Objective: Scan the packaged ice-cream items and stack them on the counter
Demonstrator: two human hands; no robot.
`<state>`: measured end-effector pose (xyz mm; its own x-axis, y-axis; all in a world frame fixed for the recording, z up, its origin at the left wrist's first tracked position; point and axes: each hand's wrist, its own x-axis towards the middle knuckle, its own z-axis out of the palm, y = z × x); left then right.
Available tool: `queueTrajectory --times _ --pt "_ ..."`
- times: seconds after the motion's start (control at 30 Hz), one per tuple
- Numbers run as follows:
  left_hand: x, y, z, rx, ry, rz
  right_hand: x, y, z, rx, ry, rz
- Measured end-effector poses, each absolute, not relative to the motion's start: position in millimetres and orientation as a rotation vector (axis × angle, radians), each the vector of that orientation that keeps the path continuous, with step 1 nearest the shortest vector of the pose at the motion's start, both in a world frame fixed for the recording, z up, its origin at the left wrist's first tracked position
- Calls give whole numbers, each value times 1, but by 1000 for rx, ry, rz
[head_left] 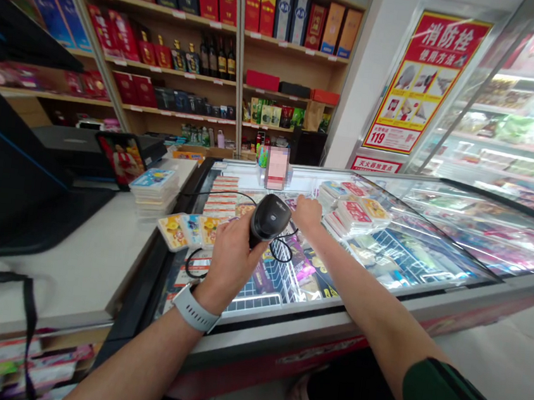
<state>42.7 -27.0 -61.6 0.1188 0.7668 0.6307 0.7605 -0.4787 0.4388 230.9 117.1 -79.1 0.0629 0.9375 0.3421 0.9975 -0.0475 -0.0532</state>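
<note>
My left hand [232, 260], with a pale watch on the wrist, is wrapped round a black handheld scanner [271, 218] above the glass top of a freezer. A black cable curls beneath the scanner. Further right, my right hand [307, 214] is closed over the glass; what it holds, if anything, is hidden. Stacks of cards in clear packs [355, 214] lie just to the right of it. Left of the scanner, colourful cards [175, 231] are fanned out beside rows of orange-and-white labels [222, 196].
On the left counter [86, 238] stand a stack of packs [154, 191], a phone-like screen [121, 159] and a large black monitor [15, 186]. A small clear container [261, 172] sits at the freezer's back edge. Shelves of boxes and bottles rise behind.
</note>
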Motion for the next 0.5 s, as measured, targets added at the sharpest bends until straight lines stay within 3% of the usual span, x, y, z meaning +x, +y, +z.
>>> queueTrajectory --times 0.5 --pt "43 -26 -64 2359 1608 1328 239 123 -82 -2055 -1901 -301"
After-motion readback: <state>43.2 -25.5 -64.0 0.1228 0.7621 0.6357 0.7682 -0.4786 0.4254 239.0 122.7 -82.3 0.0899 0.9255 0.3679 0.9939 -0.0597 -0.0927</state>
